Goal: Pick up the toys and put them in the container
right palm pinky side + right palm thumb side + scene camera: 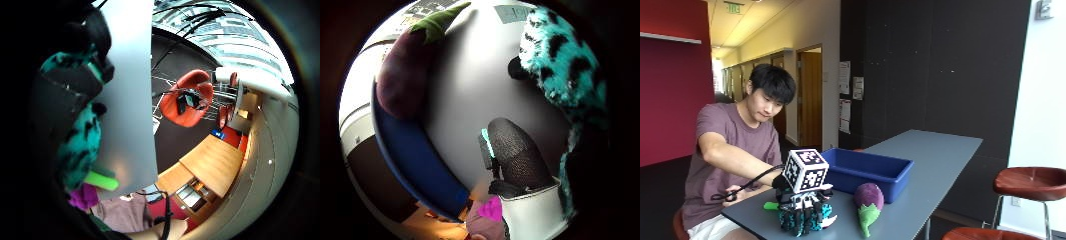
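A teal plush toy [802,219] with black spots stands on the near end of the grey table [939,150]. My gloved right hand [800,199] sits on top of it, fingers curled down round its fur. The thumb side palm view has the same plush [565,65] close beside a gloved fingertip [517,150]. A purple eggplant toy [868,199] with a green stem lies on the table just beside the plush, against the blue container [869,167]. In the thumb side palm view the eggplant [405,75] lies along the container's rim [415,160]. A green and magenta toy [770,205] lies behind my hand, near the table's edge.
The blue container looks empty from the outside view. Brown stools [1029,181] stand on the floor beyond the table's side. The person's bare hand is not on the table.
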Tool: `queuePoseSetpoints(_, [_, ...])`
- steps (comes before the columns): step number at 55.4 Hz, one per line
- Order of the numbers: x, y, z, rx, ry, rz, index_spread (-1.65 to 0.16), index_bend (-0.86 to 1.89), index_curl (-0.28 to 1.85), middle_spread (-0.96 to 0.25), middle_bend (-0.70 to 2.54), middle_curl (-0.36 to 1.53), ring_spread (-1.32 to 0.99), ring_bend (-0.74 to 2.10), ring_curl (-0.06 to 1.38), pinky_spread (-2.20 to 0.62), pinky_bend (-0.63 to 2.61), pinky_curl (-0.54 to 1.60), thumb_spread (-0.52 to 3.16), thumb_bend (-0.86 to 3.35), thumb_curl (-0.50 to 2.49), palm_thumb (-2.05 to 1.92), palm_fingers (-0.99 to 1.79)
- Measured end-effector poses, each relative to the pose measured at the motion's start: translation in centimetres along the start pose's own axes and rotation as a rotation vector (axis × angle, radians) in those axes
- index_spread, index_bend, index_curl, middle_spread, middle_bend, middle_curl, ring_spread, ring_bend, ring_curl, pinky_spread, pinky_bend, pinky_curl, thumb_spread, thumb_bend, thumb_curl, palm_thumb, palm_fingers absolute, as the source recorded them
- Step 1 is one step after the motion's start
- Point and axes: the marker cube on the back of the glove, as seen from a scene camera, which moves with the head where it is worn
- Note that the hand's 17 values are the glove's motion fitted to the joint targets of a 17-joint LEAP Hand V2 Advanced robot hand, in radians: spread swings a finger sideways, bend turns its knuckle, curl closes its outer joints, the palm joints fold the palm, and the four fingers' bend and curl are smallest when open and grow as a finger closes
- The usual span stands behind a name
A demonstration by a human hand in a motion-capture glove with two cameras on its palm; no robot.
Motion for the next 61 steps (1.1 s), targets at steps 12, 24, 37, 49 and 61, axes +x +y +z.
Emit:
queuePoseSetpoints(12, [0.2, -1.1, 0.0, 0.077, -0.040, -0.019, -0.09, 0.06, 0.03, -0.06, 0.70, 0.51, -0.23, 1.29, 0.40, -0.20, 1.25, 0.35, 1.33, 0.04, 0.27, 0.13, 0.42])
queuePoseSetpoints(24, [0.3, -1.4, 0.2, 0.015, -0.201, -0.094, -0.16, 0.19, 0.02, -0.19, 0.96, 0.66, -0.30, 1.51, 0.51, -0.33, 1.24, 0.38, 1.42, 0.21, 0.38, 0.48, 0.91])
queuePoseSetpoints(37, [-0.2, 0.6, -4.6, 0.036, -0.246, -0.099, -0.28, 0.68, 0.11, -0.24, 1.12, 0.79, -0.31, 1.42, 0.52, -0.37, 1.00, 0.37, 1.04, 0.19, 0.58, 0.60, 1.16])
queuePoseSetpoints(49, [-4.6, 6.6, -15.7, 0.244, -0.236, -0.192, -0.31, 0.95, 0.21, -0.24, 1.17, 0.85, -0.31, 1.43, 0.55, -0.38, 1.00, 0.41, 0.79, 0.16, 0.71, 0.62, 1.11])
queuePoseSetpoints(61, [-14.0, 14.4, -22.8, 0.383, -0.221, -0.358, -0.33, 1.03, 0.27, -0.23, 1.19, 0.88, -0.31, 1.45, 0.57, -0.38, 1.04, 0.45, 0.64, 0.14, 0.82, 0.62, 1.07])
